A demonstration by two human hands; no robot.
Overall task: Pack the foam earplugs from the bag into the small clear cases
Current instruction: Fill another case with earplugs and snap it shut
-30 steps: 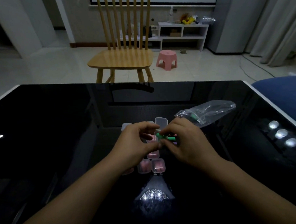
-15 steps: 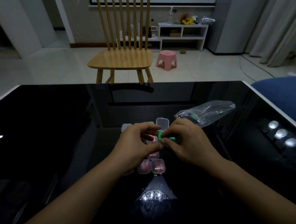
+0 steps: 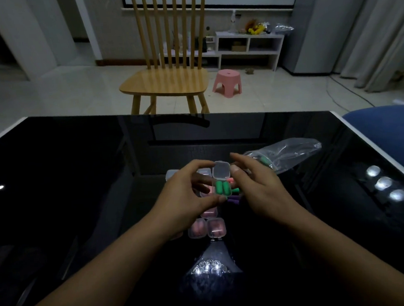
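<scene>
Foam earplugs [image 3: 222, 187], two green ones side by side, sit in a small clear case [image 3: 221, 182] held up above the black glossy counter [image 3: 56, 185], its lid standing open at the top. No brand, label or writing can be read on anything here.

Going from the left: the left hand [image 3: 187, 198] has its grip curled around the case, index finger at the lid's upper left corner and thumb under the base, so the green plugs lie just right of its palm, between its fingertips. Behind and beneath this hand a row of further clear cases [image 3: 174, 174] is partly hidden. Nearer the person stand three closed cases with pink plugs inside [image 3: 216, 227], touching one another.

Just right of the held case, loose plugs [image 3: 234, 193] in green, pink and purple lie on the counter, partly covered. The right hand [image 3: 259, 184] hovers beside the case with its fingers relaxed and spread, holding nothing; its thumb tip is near the lid's right edge, though contact cannot be judged.

Farther right, the clear plastic bag [image 3: 291, 154] lies on the counter with a few plugs showing at its mouth, just behind the right hand.
</scene>
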